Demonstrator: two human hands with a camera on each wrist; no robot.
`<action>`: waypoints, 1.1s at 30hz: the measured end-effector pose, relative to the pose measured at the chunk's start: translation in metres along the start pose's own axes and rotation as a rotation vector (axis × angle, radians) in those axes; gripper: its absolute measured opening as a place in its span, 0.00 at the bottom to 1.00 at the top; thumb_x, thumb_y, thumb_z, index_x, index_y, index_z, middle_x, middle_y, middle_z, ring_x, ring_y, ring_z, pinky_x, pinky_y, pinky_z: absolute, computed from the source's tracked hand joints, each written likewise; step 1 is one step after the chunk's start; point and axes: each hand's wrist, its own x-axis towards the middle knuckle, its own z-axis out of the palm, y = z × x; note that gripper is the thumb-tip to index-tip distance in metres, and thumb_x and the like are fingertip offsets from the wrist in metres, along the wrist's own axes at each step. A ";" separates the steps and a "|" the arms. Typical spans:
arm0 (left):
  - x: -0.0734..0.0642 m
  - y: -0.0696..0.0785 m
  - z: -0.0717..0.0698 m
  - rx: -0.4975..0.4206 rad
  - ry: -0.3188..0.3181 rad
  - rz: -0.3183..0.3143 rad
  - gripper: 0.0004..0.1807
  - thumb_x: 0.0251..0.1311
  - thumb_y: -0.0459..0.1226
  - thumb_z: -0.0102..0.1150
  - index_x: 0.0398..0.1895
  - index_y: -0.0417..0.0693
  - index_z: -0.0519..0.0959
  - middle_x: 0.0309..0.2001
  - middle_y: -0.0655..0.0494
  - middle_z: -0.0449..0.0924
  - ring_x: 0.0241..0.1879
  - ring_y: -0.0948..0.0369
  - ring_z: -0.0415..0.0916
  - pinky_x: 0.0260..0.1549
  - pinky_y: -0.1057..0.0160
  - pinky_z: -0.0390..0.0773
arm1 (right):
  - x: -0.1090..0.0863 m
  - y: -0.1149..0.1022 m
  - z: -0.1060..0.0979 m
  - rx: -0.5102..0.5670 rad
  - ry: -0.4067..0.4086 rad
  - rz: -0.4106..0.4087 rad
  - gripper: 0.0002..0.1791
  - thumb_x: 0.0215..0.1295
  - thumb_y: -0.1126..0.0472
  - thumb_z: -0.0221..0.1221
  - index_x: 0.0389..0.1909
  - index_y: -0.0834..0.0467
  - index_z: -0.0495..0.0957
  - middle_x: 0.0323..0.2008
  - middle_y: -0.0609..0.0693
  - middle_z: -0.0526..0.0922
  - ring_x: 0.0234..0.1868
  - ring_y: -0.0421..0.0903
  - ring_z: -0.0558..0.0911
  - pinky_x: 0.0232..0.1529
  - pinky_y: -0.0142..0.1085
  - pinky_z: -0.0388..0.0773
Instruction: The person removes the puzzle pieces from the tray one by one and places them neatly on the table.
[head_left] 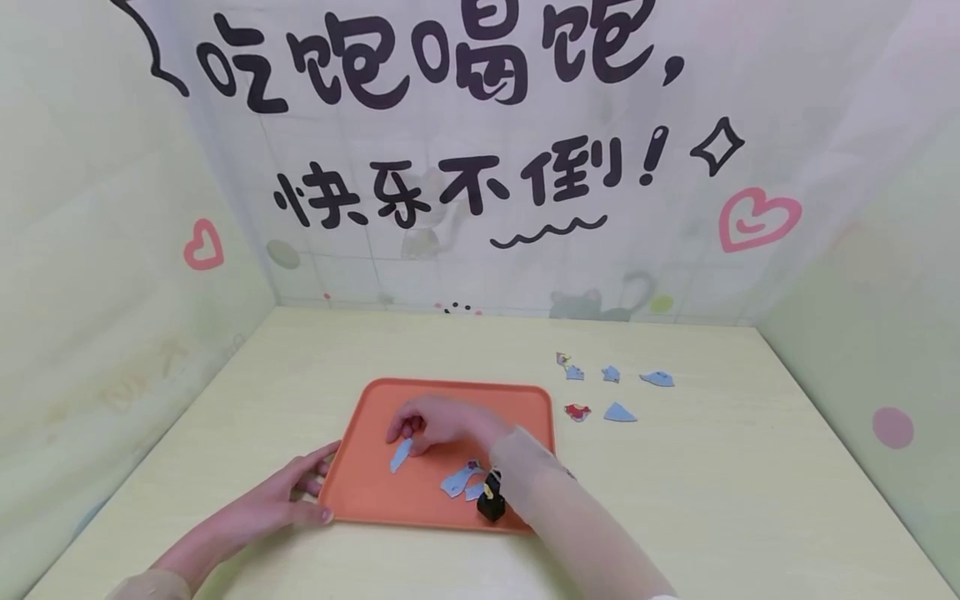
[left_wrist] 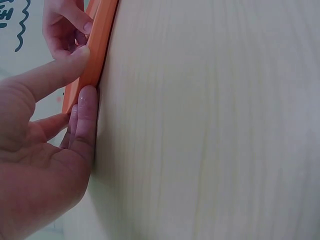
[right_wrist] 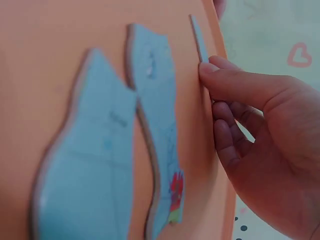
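Observation:
An orange tray (head_left: 367, 496) lies on the table. My left hand (head_left: 288, 493) holds it by the near left corner, thumb on the near edge and fingers along the left side. Over the tray, my right hand (head_left: 442, 417) pinches the end of a light blue jigsaw piece (head_left: 401, 456) between thumb and fingers; in the right wrist view this piece (right_wrist: 198, 41) appears nearly edge-on. Closer to the tray's front lie a blue piece with a red patch (right_wrist: 157, 95) and another blue piece (right_wrist: 92, 150). The right wrist partly covers these in the head view.
Right of the tray, several loose pieces rest on the pale wooden table (head_left: 712, 475), among them a red one (head_left: 577, 412) and a blue triangular one (head_left: 619, 412). Printed cloth walls (head_left: 487, 275) enclose the table at the back and both sides.

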 end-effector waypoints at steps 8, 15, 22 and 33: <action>0.000 -0.001 -0.001 0.002 0.013 0.034 0.52 0.58 0.38 0.68 0.79 0.42 0.46 0.63 0.38 0.60 0.48 0.72 0.68 0.44 0.71 0.73 | -0.008 -0.002 0.001 -0.276 0.045 -0.084 0.16 0.66 0.59 0.63 0.55 0.49 0.83 0.41 0.40 0.82 0.38 0.32 0.73 0.42 0.20 0.70; 0.002 -0.002 0.000 -0.005 0.007 0.036 0.52 0.58 0.37 0.68 0.79 0.41 0.45 0.62 0.39 0.61 0.47 0.72 0.67 0.44 0.71 0.73 | -0.009 0.001 0.003 -0.269 0.075 -0.102 0.14 0.65 0.60 0.64 0.51 0.50 0.84 0.38 0.40 0.82 0.36 0.33 0.73 0.39 0.21 0.71; 0.004 -0.001 0.000 -0.003 -0.002 0.007 0.52 0.58 0.37 0.68 0.79 0.40 0.44 0.63 0.39 0.61 0.47 0.71 0.67 0.43 0.71 0.72 | -0.021 0.002 -0.007 -0.178 0.148 -0.112 0.13 0.64 0.61 0.65 0.49 0.47 0.85 0.41 0.37 0.84 0.39 0.34 0.76 0.42 0.23 0.75; 0.004 -0.001 0.001 -0.004 0.000 0.053 0.51 0.59 0.37 0.67 0.79 0.39 0.44 0.63 0.38 0.61 0.47 0.73 0.67 0.43 0.71 0.72 | -0.055 0.006 -0.020 -0.294 0.260 -0.094 0.12 0.65 0.59 0.64 0.47 0.43 0.84 0.41 0.36 0.82 0.40 0.34 0.76 0.43 0.24 0.74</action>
